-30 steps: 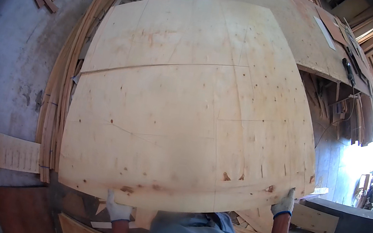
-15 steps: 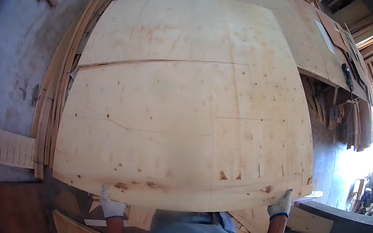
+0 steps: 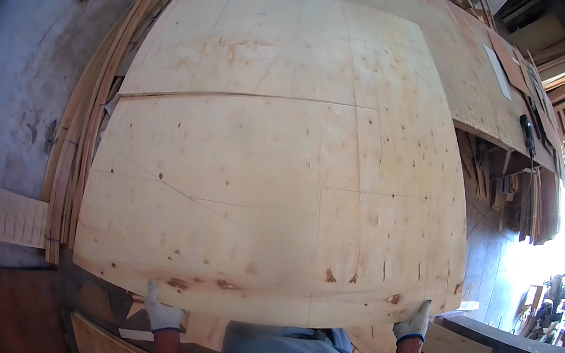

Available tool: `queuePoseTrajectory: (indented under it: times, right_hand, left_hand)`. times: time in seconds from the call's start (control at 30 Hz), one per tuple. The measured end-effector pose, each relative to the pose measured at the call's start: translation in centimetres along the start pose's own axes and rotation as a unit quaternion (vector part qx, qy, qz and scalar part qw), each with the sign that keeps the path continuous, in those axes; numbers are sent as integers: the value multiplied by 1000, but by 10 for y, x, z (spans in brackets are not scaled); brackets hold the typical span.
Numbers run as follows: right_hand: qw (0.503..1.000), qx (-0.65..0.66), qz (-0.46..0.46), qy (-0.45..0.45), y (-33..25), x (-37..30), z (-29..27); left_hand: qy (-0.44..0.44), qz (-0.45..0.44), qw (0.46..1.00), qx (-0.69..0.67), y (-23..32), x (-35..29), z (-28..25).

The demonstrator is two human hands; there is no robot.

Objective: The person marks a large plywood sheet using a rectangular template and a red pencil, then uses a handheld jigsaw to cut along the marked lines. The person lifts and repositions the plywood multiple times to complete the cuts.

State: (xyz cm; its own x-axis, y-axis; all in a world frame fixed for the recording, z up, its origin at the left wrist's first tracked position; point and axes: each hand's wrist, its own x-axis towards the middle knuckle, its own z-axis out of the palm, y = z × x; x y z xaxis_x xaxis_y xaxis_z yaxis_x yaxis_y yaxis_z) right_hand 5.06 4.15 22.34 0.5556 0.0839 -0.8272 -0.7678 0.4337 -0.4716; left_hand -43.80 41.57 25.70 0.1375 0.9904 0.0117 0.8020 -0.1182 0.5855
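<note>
A large pale plywood sheet (image 3: 257,150) fills the middle of the view, marked with knots, pencil-like lines and small dark spots. A long split or seam runs across it from the left edge. My left hand (image 3: 163,307), in a white glove with a blue cuff, grips the near edge, thumb on top and fingers hidden underneath. Toward the near right corner, my right hand (image 3: 412,323), gloved alike, holds the same edge with its thumb over the top. The near edge lies close to my waist.
A wooden workbench (image 3: 454,71) extends beyond the sheet, bearing a black-handled tool (image 3: 527,132). Long wood strips (image 3: 77,144) line the left wall. At lower right juts a grey curved edge (image 3: 515,343). Wood offcuts (image 3: 106,307) lie below the sheet, near a brown panel (image 3: 17,312).
The view has turned slightly, so sheet, hands and surroundings sit a little differently in it. Both hands keep the same hold on the near edge.
</note>
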Motion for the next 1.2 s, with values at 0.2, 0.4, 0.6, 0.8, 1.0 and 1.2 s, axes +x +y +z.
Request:
queuePoseTrajectory:
  times: [0.2,0.4,0.6,0.8,1.0,1.2]
  right_hand:
    - [1000,-7,12,-7,1,4,-8]
    - [1000,16,8,-14,5,13,-6]
    - [999,39,8,-27,8,9,4]
    - [1000,25,4,-15,7,4,20]
    - [1000,-13,-12,-13,9,6,21]
    - [1000,-7,-15,-16,9,18,18]
  left_hand:
    - [-34,-99,994,-43,6,8,2]
    - [21,-238,951,-195,27,28,-3]
    - [16,-252,943,-217,31,36,1]
    - [82,-271,896,-343,23,47,5]
    - [49,-328,852,-404,41,50,7]
    - [22,-342,877,-338,28,54,7]
